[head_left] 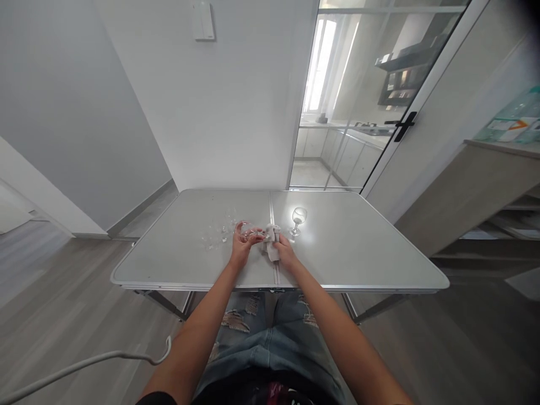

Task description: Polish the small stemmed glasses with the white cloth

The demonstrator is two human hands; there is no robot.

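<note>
My left hand [242, 245] is closed around the bowl of a clear stemmed glass [248, 231], which lies tilted sideways with its foot end toward the right. My right hand [286, 251] grips a whitish cloth [273, 252], pressed against the stem end of that glass. Part of the glass is hidden by the cloth and fingers. Just right of the cloth, another stemmed glass [299, 215] stands upright on the table. Left of my left hand are several more clear glasses [224, 230], faint against the pale surface.
The pale folding table [363, 253] has a metal-trimmed edge and a centre seam. Behind it are a white wall [236, 112] and a glazed door [337, 101]. A shelf [502, 147] with plastic-wrapped bottles stands at right. A white cable [97, 357] runs at lower left.
</note>
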